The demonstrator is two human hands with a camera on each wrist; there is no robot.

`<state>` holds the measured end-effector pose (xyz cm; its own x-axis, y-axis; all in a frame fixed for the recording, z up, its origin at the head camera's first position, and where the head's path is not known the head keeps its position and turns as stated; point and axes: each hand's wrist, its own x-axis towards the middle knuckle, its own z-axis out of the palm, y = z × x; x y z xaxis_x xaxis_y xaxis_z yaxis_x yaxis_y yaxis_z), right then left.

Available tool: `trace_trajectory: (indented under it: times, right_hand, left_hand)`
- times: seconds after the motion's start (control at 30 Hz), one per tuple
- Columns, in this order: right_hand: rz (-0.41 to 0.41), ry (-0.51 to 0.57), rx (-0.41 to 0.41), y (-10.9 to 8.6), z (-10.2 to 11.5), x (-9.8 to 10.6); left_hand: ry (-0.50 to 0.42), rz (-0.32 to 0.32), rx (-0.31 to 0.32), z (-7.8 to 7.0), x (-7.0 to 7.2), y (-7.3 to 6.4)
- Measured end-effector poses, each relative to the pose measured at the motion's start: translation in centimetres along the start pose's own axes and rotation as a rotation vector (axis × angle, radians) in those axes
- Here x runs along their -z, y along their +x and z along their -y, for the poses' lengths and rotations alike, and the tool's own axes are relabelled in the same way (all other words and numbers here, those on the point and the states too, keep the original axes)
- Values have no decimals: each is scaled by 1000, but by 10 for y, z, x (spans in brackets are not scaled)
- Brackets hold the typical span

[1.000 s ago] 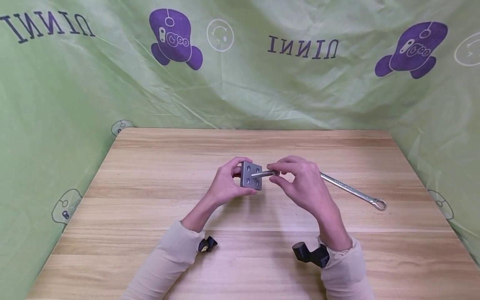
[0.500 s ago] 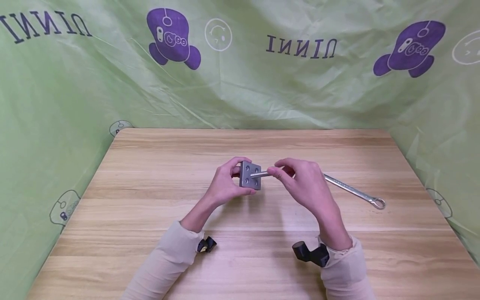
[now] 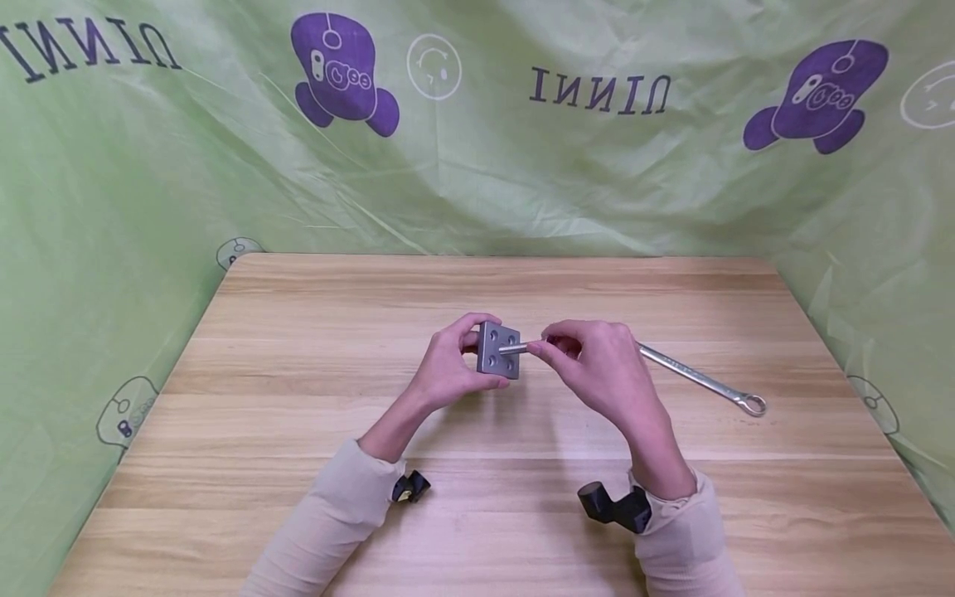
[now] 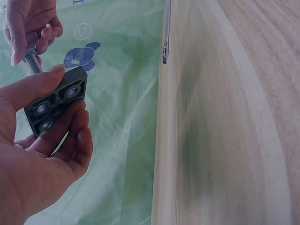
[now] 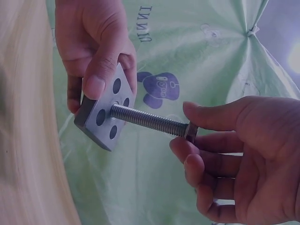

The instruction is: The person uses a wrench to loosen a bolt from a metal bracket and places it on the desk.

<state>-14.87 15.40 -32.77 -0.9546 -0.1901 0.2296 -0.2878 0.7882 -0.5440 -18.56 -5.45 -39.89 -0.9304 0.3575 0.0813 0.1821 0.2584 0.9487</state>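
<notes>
A grey square plate [image 3: 487, 348] with several round holes is gripped by its edges in my left hand [image 3: 448, 369], above the table. From the middle of its face a long threaded bolt [image 5: 150, 121] sticks out toward my right hand [image 3: 608, 365]. Thumb and fingertips of that hand pinch the hex head [image 5: 191, 132] at the bolt's outer end, with the other fingers curled below. The left wrist view shows the plate's ribbed back [image 4: 56, 102], thumb along its upper edge and fingers underneath.
A combination wrench [image 3: 701, 380] lies slanting on the wooden table [image 3: 298, 332], right of my right hand, which hides its near end. Green printed cloth [image 3: 477, 182] hangs behind the table and along both sides.
My right thumb and fingers have shifted their grip around the bolt's head, the thumb now lying across the bolt's outer end. My left hand and the plate stay nearly still.
</notes>
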Motion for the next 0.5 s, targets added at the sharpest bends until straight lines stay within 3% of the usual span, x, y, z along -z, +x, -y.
trace_trajectory:
  times: [0.23, 0.5]
  right_hand:
    - [-52, 25, 132, -2, -2, 0]
    - [-33, 34, 164, -2, -3, 2]
  left_hand:
    - [-23, -1, 21, 0, 0, 0]
    - [-22, -7, 18, 1, 0, 1]
